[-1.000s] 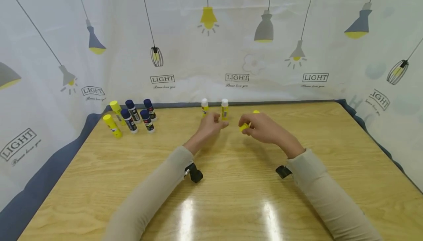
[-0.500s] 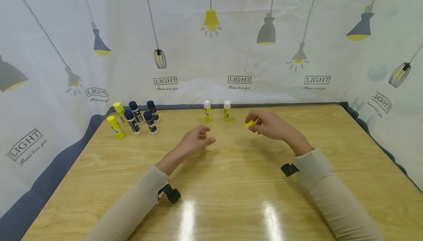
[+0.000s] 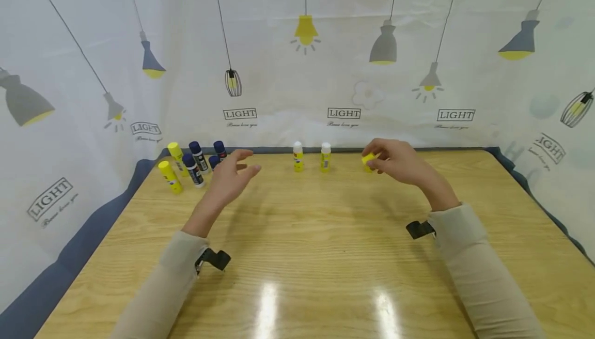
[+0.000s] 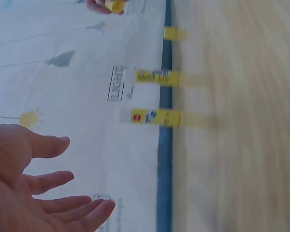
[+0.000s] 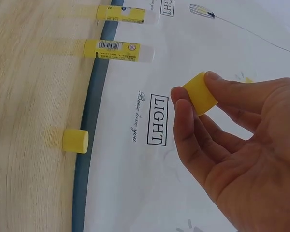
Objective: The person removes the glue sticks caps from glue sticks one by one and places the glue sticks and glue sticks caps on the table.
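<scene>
So the right hand (image 3: 397, 163) has a little yellow cap (image 5: 200, 94) pinched between thumb and fingertips, held up off the worktop (image 3: 325, 235) near the far edge, right of its middle. A second yellow cap (image 5: 75, 140) sits on the worktop by that same edge. Left of it, two white-topped yellow glue sticks (image 3: 326, 158) (image 3: 298, 157) stand upright along the far edge, near each other but not touching. The left hand (image 3: 228, 179) is empty and pretty wide open, thumb and fingers spread, in front of the bunch at the far left corner: four navy-topped sticks (image 3: 192, 170) plus two all-yellow sticks (image 3: 170, 177), all upright. It partly blocks a couple of the navy ones in the head view, and I can't tell if it's touching any
</scene>
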Action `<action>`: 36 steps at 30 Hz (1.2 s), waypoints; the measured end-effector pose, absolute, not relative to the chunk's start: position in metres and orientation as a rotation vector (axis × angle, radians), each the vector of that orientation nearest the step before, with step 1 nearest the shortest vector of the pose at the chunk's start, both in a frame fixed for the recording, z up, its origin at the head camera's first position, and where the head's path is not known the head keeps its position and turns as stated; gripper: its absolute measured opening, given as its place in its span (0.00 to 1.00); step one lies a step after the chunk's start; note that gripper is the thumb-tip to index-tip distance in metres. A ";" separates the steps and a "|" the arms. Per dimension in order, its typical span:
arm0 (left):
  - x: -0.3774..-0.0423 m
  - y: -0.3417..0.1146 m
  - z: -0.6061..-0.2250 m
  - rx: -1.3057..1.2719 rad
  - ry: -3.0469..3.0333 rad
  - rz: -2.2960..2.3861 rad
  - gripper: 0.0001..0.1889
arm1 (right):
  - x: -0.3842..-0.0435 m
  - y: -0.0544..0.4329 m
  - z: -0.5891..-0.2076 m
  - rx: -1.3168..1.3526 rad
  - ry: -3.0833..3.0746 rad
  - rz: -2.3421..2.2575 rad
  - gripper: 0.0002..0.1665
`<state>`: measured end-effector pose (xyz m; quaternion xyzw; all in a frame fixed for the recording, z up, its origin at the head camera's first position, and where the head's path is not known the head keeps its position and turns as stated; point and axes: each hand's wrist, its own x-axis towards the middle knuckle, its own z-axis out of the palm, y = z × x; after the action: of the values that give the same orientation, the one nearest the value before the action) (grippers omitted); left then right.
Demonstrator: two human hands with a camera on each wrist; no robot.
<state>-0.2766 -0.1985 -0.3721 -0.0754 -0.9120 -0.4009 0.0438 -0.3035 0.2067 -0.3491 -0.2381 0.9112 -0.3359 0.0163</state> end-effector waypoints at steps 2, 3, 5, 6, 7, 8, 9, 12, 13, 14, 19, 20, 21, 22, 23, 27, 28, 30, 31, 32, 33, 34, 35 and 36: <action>-0.275 -0.203 -0.365 -0.232 -2.728 -1.096 0.27 | -0.304 0.210 -0.349 -0.725 2.842 -1.043 0.14; -0.275 -0.205 -0.362 -0.222 -2.698 -1.042 0.26 | -0.305 0.212 -0.348 -0.716 2.845 -1.044 0.14; -0.275 -0.209 -0.358 -0.178 -2.642 -0.982 0.25 | -0.305 0.216 -0.347 -0.690 2.852 -1.050 0.14; -0.276 -0.211 -0.357 -0.151 -2.621 -0.964 0.25 | -0.306 0.218 -0.346 -0.676 2.859 -1.052 0.14; -0.275 -0.214 -0.356 -0.124 -2.603 -0.956 0.25 | -0.307 0.219 -0.345 -0.662 2.865 -1.050 0.14; -0.276 -0.217 -0.355 -0.100 -2.590 -0.962 0.24 | -0.309 0.220 -0.345 -0.648 2.871 -1.047 0.14; -0.277 -0.220 -0.355 -0.075 -2.578 -0.966 0.24 | -0.310 0.222 -0.344 -0.633 2.877 -1.045 0.14; -0.280 -0.228 -0.355 -0.018 -2.562 -0.972 0.24 | -0.315 0.226 -0.344 -0.600 2.886 -1.042 0.15; -0.281 -0.230 -0.356 0.002 -2.561 -0.972 0.23 | -0.317 0.228 -0.344 -0.590 2.886 -1.044 0.15; -0.282 -0.233 -0.356 0.021 -2.559 -0.975 0.23 | -0.319 0.229 -0.344 -0.586 2.885 -1.047 0.16; -0.284 -0.239 -0.359 0.079 -2.575 -1.009 0.24 | -0.331 0.237 -0.346 -0.565 2.894 -1.058 0.17; -0.284 -0.240 -0.359 0.082 -2.579 -1.015 0.24 | -0.333 0.239 -0.347 -0.559 2.899 -1.060 0.17; -0.285 -0.240 -0.360 0.083 -2.584 -1.013 0.25 | -0.335 0.241 -0.348 -0.548 2.907 -1.057 0.17; -0.285 -0.240 -0.361 0.083 -2.586 -1.012 0.25 | -0.337 0.242 -0.349 -0.534 2.909 -1.060 0.18; -0.285 -0.240 -0.362 0.083 -2.588 -1.008 0.25 | -0.338 0.244 -0.351 -0.523 2.909 -1.063 0.18; -0.287 -0.240 -0.365 0.082 -2.595 -0.986 0.24 | -0.345 0.246 -0.359 -0.476 2.888 -1.083 0.19; -0.288 -0.240 -0.366 0.082 -2.597 -0.987 0.24 | -0.347 0.246 -0.361 -0.464 2.880 -1.095 0.19; -0.289 -0.240 -0.367 0.083 -2.604 -0.987 0.24 | -0.351 0.246 -0.366 -0.444 2.879 -1.087 0.19; -0.289 -0.240 -0.368 0.084 -2.606 -0.992 0.25 | -0.353 0.246 -0.368 -0.434 2.880 -1.083 0.18; -0.289 -0.240 -0.368 0.083 -2.607 -0.996 0.25 | -0.355 0.246 -0.371 -0.427 2.881 -1.075 0.18; -0.289 -0.240 -0.369 0.084 -2.606 -1.000 0.25 | -0.356 0.246 -0.373 -0.421 2.888 -1.061 0.18; -0.290 -0.240 -0.370 0.082 -2.607 -1.004 0.25 | -0.358 0.245 -0.376 -0.417 2.897 -1.038 0.18; -0.290 -0.240 -0.370 0.082 -2.608 -1.007 0.24 | -0.359 0.245 -0.378 -0.410 2.907 -1.015 0.18; -0.290 -0.240 -0.371 0.080 -2.609 -1.010 0.24 | -0.359 0.245 -0.379 -0.405 2.915 -0.992 0.18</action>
<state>-0.2899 -0.2396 -0.3711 0.0282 -0.9185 -0.3557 0.1704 -0.3595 0.2449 -0.3795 -0.1304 0.9384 -0.3195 0.0178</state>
